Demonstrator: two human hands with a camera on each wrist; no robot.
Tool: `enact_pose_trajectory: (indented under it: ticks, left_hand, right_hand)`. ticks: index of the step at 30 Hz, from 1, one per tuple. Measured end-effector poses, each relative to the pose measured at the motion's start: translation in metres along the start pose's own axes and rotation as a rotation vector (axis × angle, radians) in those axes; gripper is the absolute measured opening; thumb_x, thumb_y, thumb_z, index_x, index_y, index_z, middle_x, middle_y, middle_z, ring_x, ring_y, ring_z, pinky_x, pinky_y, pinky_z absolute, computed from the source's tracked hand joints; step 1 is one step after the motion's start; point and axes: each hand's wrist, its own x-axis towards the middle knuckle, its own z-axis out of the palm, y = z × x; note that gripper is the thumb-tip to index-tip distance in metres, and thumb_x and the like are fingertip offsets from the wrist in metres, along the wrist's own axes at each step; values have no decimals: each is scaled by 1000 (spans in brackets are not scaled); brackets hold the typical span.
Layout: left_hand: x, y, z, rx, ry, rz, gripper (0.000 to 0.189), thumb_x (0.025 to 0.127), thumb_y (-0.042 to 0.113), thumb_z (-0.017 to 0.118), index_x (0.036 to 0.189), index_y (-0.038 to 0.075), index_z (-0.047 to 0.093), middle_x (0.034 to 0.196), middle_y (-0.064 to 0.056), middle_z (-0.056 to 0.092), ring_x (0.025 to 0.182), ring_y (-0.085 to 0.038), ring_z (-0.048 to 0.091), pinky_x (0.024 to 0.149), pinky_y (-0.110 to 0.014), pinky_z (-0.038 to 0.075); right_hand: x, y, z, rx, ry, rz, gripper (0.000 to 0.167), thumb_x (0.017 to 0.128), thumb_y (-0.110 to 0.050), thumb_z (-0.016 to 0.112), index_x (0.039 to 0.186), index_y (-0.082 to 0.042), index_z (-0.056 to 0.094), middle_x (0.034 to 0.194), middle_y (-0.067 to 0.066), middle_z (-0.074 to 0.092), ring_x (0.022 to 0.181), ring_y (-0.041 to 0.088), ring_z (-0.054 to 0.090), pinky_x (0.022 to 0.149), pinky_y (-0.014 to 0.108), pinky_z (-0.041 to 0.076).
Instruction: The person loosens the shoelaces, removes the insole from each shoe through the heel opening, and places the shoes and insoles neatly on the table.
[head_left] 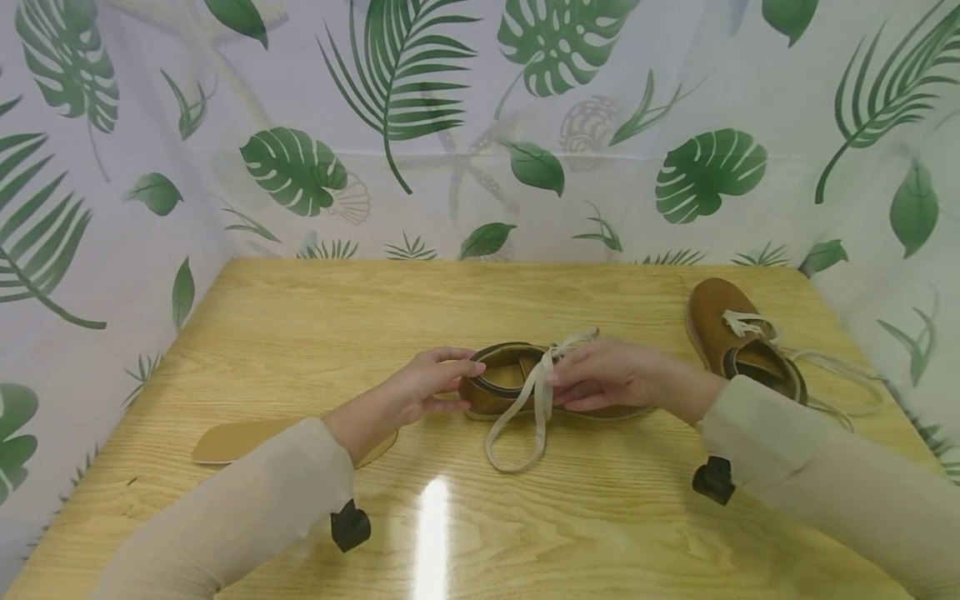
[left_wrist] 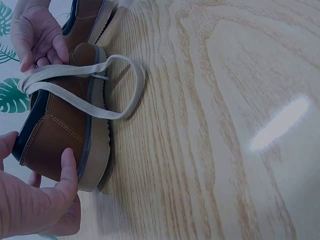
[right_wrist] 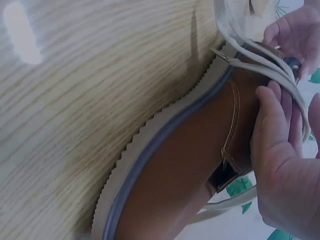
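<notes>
Steadying a brown leather lace-up shoe [head_left: 487,406] at heel and laces [left_wrist: 80,71]

Nearest, reaching in from both lower corners: beige sleeves [head_left: 255,492], each with a small black wrist camera [head_left: 713,481] slung beneath the cuff. Just past the left forearm and partly covered by it, lying flat on the wood-grain table [head_left: 337,308]: a tan insole [head_left: 247,437], off to the left, perhaps to leave room in the middle.

Farther in, at mid-table: the held shoe, sole down, toe to the right. Grasped round the heel by the left hand [head_left: 423,386], with digits at the collar rim and on the side, likely to prevent sliding or tipping. Met from the toe side by the right hand [head_left: 622,375], fingers up against the lacing, probably to manage the slack; cannot tell whether pinching the lace or only touching.

Looks smooth and clean, with light double stitching, dark collar edging, a pale lining, and a grey strip above a cream, serrated-edged sole. Over the near side, flat off-white laces in long loose loops.

Beyond, near the right edge and apart from the first: a matching shoe [head_left: 717,312], toe pointing away, laces trailing rightward. Farthest, closing off back and sides: leaf-printed cloth [head_left: 300,83].
</notes>
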Motion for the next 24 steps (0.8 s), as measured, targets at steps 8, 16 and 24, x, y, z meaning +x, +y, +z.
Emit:
enact_pose_trajectory:
  ticks: [8, 16, 24]
  left_hand:
    - [0, 1, 0, -1, -8, 7, 50, 91, 16, 63, 137, 9, 45, 150, -14, 27, 135, -38, 29, 96, -40, 52]
    - [2, -1, -2, 1, -20, 16, 50, 92, 16, 62, 138, 8, 44, 150, -15, 26, 135, -38, 28, 97, -41, 52]
    - [0, -1, 0, -1, -24, 15, 50, 92, 16, 62, 138, 8, 44, 149, -15, 26, 135, -38, 29, 97, -41, 51]
  right_hand:
    - [0, 0, -2, 43, -44, -15, 5, 88, -14, 67, 84, -12, 70, 84, 3, 70, 79, 16, 67, 80, 30, 58]
    - [1, 3, -8, 123, -129, -7, 12, 94, -11, 56, 101, -3, 59, 79, 3, 68, 73, 13, 68, 74, 29, 60]
    - [-2, 7, -12, 153, -400, -61, 22, 101, -10, 42, 100, -2, 63, 89, 7, 71, 80, 13, 68, 82, 31, 58]
